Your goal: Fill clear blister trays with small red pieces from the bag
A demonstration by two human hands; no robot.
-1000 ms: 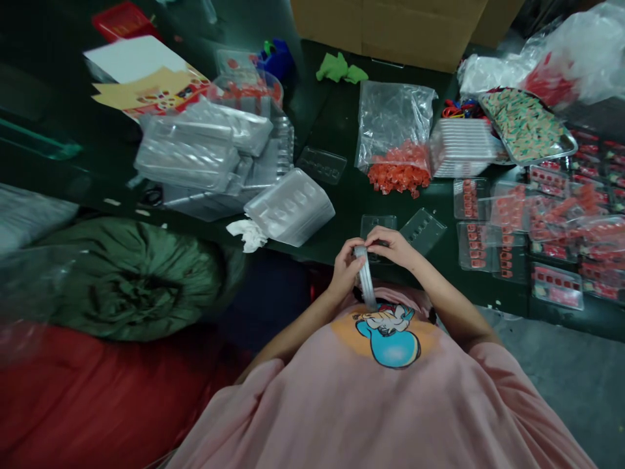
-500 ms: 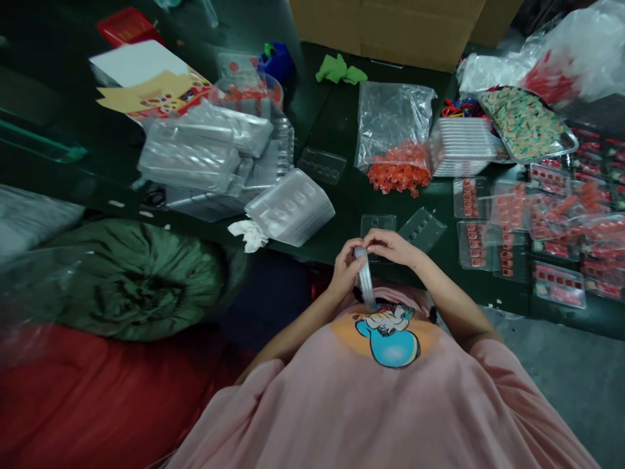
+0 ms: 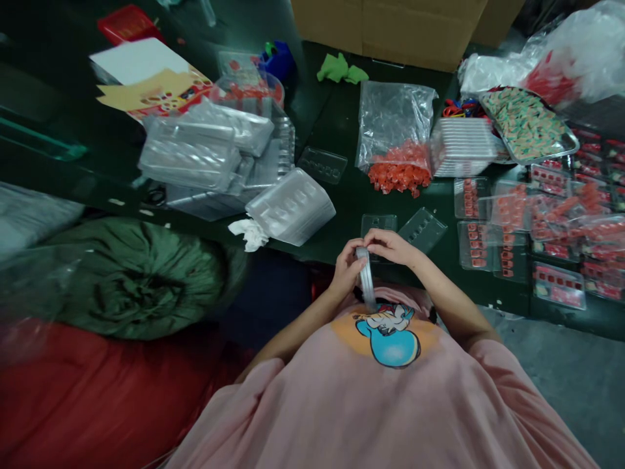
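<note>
At the near edge of the table (image 3: 342,195), just in front of my chest, the left hand (image 3: 347,266) and the right hand (image 3: 390,246) meet on one clear blister tray (image 3: 365,277). The tray stands edge-on, its lower end against the pink shirt. Both hands are closed on its upper end: the left pinches it from the side and the right curls its fingers over the top. I cannot tell whether this is a single tray or a few nested together, and I see no red pieces in it. Just beyond the hands, two empty trays (image 3: 422,228) lie flat on the table. Further out stands an open bag of red pieces (image 3: 398,172), the red load gathered in its lower part. Just beside it to the right is a neat stack of clear trays (image 3: 461,146). Right of the hands, filled trays (image 3: 472,244) with red pieces in their pockets spread toward the table's edge, so I judge a good share of the loading done. To the left, bagged bundles of empty trays (image 3: 290,207) are heaped together, with a white tissue (image 3: 250,233) touching the nearest bundle; I judge much stock unfilled. At the far edge lie a green cloth (image 3: 340,68) and a cardboard box (image 3: 390,29).
</note>
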